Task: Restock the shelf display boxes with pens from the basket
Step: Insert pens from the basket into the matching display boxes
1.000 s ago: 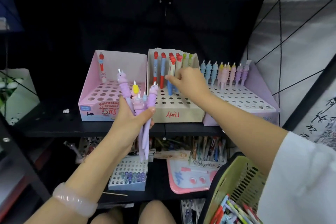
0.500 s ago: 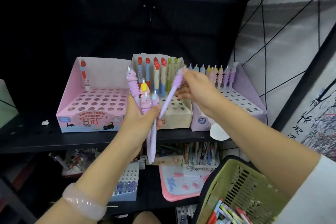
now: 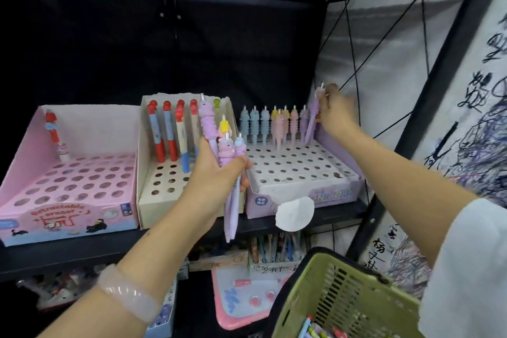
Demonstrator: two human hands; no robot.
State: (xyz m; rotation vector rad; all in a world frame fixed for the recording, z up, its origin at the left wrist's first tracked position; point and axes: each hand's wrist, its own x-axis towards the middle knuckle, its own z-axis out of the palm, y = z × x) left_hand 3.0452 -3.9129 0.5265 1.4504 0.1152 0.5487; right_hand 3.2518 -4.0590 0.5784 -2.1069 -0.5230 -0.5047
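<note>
Pens are the whole matter, and one lavender pen (image 3: 312, 121) is at the far right end of the back row of the lilac display box (image 3: 301, 195), its tip down near a hole by the box's right wall and its barrel leaning slightly. The right hand (image 3: 336, 115) pinches it high up, fingers closed on the soft ribbed topper just under the white clicker. To the left of that box, the left hand (image 3: 216, 173) has its grip wrapped around a bunch of pens (image 3: 227, 151), four or so, purple, pink and one yellow-capped, with the long lavender barrels hanging below the fist, past the shelf edge (image 3: 68, 252). Below and to the right of the lilac box, the green basket (image 3: 343, 299) hangs on the right forearm with more pens lying in it. Such a pen looks light and stiff in the barrel, smooth plastic that may slip, while the squashy topper gives under pressure and offers friction. Holding near the top suits steering the tip into a small hole, though a hold lower on the barrel would likely give steadier aim. The cardboard hole tray is thin and could buckle if a pen is forced. The loosely fanned bunch seems the likeliest thing to slide free.
</note>
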